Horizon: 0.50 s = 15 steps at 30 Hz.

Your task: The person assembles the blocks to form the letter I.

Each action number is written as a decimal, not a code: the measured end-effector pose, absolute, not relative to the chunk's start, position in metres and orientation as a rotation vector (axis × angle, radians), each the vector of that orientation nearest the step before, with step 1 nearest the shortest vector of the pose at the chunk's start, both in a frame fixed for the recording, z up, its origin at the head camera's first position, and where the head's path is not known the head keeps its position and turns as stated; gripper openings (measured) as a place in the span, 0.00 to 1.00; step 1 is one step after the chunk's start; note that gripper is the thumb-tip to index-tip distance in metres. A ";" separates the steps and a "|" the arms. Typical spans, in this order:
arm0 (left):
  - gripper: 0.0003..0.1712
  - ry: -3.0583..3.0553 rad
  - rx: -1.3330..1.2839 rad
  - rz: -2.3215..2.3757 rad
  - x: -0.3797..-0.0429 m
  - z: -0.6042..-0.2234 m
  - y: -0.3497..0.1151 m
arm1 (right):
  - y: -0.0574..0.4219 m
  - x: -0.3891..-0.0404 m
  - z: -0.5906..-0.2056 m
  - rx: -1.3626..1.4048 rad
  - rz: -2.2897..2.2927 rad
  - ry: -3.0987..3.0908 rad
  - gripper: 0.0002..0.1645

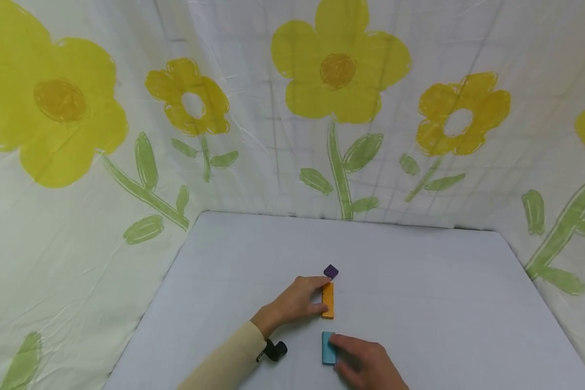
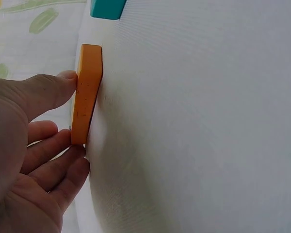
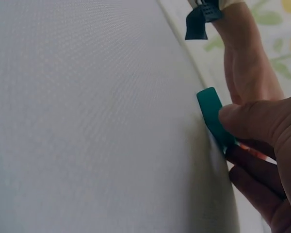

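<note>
A flat orange block (image 1: 328, 301) lies lengthwise on the white table. My left hand (image 1: 296, 301) holds it from the left, index fingertip by its far end and thumb near its close end. In the left wrist view the thumb meets the side of the orange block (image 2: 87, 92), with the other fingers at its lower end. Closer to me is a teal block (image 1: 327, 349), in line with the orange one. My right hand (image 1: 369, 358) has thumb and index finger at its right side. Part of the teal block (image 3: 211, 107) hides behind that thumb in the right wrist view.
A small purple block (image 1: 331, 271) sits just past the orange block, turned cornerwise. A black wrist device (image 1: 275, 350) is strapped at the left sleeve's cuff. Behind the table (image 1: 419, 281) hangs a curtain (image 1: 253, 184) printed with yellow flowers.
</note>
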<state>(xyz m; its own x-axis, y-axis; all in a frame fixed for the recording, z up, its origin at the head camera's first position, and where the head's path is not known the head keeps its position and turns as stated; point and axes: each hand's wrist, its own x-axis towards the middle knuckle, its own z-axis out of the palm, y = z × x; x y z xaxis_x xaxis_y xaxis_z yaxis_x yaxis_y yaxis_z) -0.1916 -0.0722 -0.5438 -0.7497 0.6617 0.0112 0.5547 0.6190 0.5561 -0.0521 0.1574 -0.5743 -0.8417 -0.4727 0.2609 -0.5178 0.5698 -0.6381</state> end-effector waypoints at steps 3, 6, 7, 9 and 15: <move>0.38 2.653 1.017 0.807 -0.192 -0.544 -0.072 | 0.154 -0.054 -0.574 0.821 1.099 -2.768 0.27; 0.38 2.655 1.012 0.801 -0.191 -0.544 -0.073 | 0.151 -0.057 -0.570 0.796 1.072 -2.793 0.28; 0.38 2.655 1.009 0.799 -0.191 -0.544 -0.073 | 0.150 -0.057 -0.569 0.793 1.065 -2.794 0.28; 0.37 2.652 1.001 0.799 -0.191 -0.544 -0.073 | 0.148 -0.059 -0.568 0.793 1.046 -2.777 0.28; 0.37 2.658 1.018 0.802 -0.191 -0.543 -0.072 | 0.146 -0.064 -0.568 0.778 0.986 -2.735 0.29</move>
